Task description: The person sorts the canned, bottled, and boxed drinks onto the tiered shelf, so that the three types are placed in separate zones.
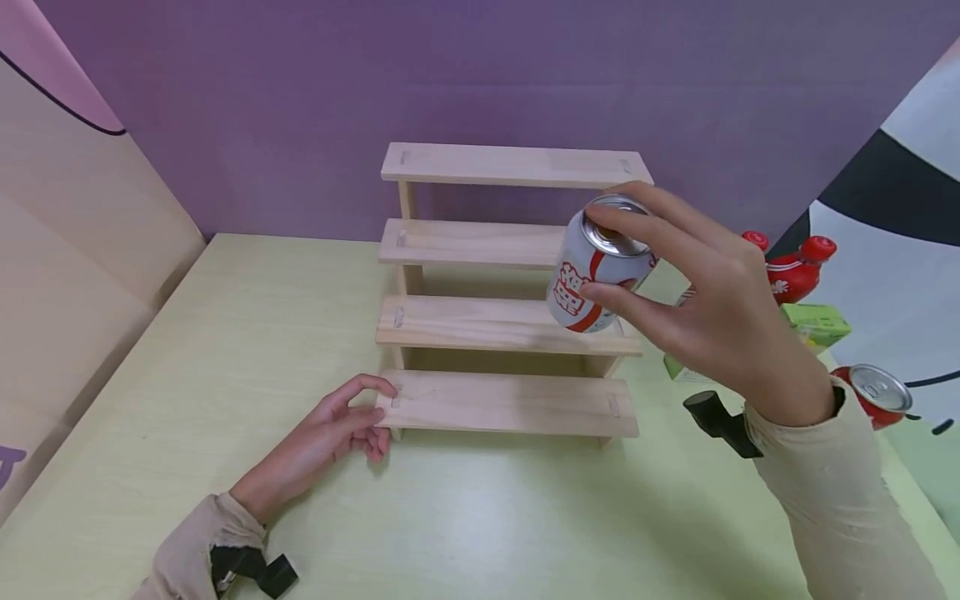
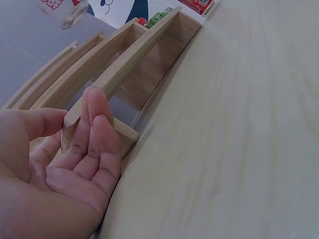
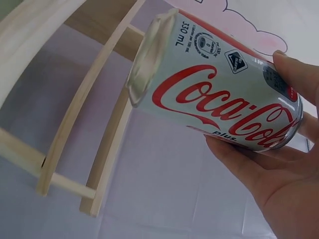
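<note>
A white-and-red Coca-Cola can point(image 1: 600, 267) is in my right hand point(image 1: 720, 300), held in the air before the upper right part of a wooden step shelf point(image 1: 510, 322). Thumb and fingers grip the can near its top. The right wrist view shows the can point(image 3: 224, 89) tilted, its lettering and silver bottom visible. My left hand point(image 1: 322, 442) pinches the left end of the lowest board. In the left wrist view, the thumb of that hand point(image 2: 75, 169) lies on one side of the board point(image 2: 134, 55) and the fingers on the other.
To the right, partly hidden behind my right hand and arm, are red-capped red bottles point(image 1: 798, 271), green cartons point(image 1: 816, 323) and a red can point(image 1: 877, 393). The shelf stands on a pale table point(image 1: 300, 308) before a purple backdrop point(image 1: 510, 67).
</note>
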`<state>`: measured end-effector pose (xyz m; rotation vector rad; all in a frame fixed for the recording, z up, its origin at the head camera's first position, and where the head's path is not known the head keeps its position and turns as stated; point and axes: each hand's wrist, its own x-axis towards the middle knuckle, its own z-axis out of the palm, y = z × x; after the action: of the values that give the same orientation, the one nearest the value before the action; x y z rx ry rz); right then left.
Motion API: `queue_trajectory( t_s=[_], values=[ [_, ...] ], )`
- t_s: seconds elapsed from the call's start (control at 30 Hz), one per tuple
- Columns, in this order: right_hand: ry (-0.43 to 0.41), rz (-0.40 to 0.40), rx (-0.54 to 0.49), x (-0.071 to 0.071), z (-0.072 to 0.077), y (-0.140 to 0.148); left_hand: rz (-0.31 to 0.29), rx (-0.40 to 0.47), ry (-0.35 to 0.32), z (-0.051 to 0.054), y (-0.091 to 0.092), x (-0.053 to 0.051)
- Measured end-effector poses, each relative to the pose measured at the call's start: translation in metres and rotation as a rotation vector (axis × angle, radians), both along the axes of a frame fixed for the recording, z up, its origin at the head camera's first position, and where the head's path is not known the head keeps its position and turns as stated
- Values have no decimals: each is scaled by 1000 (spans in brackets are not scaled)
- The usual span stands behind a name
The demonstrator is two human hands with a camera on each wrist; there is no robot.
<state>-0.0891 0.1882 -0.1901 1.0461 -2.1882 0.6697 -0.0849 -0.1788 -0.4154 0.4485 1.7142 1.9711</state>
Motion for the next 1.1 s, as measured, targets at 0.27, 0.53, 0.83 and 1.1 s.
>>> queue_trajectory(
  t_s=[0.27, 0.53, 0.83, 1.1],
  values=[
    [-11, 6, -43, -11, 6, -19, -8, -7, 12, -1, 0, 1],
    [61, 13, 7, -36, 19, -32, -6, -13, 24, 2, 1, 1],
    [133, 68, 11, -68, 42, -41, -17, -12, 28, 2, 7, 1],
    [88, 24, -34, -99, 54, -56, -25, -23, 24, 4, 10, 3]
  ],
)
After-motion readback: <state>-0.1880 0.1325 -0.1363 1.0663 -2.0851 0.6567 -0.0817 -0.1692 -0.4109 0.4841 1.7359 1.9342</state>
